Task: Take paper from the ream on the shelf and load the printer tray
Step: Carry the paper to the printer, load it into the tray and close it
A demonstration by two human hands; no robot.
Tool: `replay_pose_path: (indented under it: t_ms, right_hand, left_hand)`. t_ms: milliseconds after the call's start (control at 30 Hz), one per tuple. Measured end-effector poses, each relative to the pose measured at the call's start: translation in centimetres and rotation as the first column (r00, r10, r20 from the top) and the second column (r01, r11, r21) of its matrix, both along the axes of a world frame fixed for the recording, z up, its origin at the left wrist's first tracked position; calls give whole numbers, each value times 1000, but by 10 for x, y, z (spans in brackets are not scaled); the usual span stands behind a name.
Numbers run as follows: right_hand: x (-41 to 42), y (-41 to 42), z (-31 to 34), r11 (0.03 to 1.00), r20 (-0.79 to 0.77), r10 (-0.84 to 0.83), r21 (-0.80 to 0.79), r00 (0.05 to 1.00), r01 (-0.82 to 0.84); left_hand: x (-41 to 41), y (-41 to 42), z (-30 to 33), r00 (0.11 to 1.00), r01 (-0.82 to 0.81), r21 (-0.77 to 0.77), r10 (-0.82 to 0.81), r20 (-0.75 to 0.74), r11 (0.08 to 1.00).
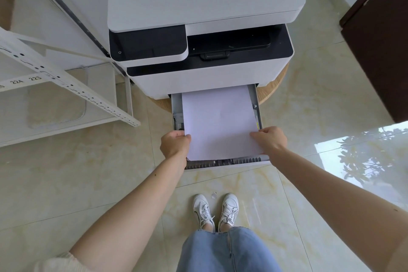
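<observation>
Marble-tile floor (pixel 110 161), white printer (pixel 205 28) on round wooden stand (pixel 273 93). Paper stack (pixel 220 123) over open tray (pixel 257 106); left hand (pixel 175 142) and right hand (pixel 270 139) pinching near corners.

Both my arms reach forward and down, forearms bare, converging toward the middle. My left hand (pixel 175 143) is curled, knuckles up, fingers pinching the left edge of the paper stack (pixel 220 121). My right hand (pixel 270 139) grips the right edge, thumb on top, wrist bent slightly inward. Both hands level, well apart.
</observation>
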State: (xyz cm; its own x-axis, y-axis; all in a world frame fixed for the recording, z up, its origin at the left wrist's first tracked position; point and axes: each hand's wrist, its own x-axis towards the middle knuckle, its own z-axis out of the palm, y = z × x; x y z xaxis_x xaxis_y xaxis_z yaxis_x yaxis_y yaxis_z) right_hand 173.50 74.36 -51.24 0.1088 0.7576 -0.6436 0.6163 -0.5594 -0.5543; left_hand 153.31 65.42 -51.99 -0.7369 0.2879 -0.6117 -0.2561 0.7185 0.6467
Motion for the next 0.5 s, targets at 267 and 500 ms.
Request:
replay_pose_path:
  t_ms: [267, 500]
  right_hand:
    - [2, -6, -5, 1000, -12, -17, 26, 1000, 18]
    - [3, -10, -10, 999, -27, -37, 36, 999, 38]
  left_hand:
    - [1, -7, 1, 982, 146, 29, -142, -129, 989]
    - [8, -28, -5, 623, 531, -236, -563, -543, 814]
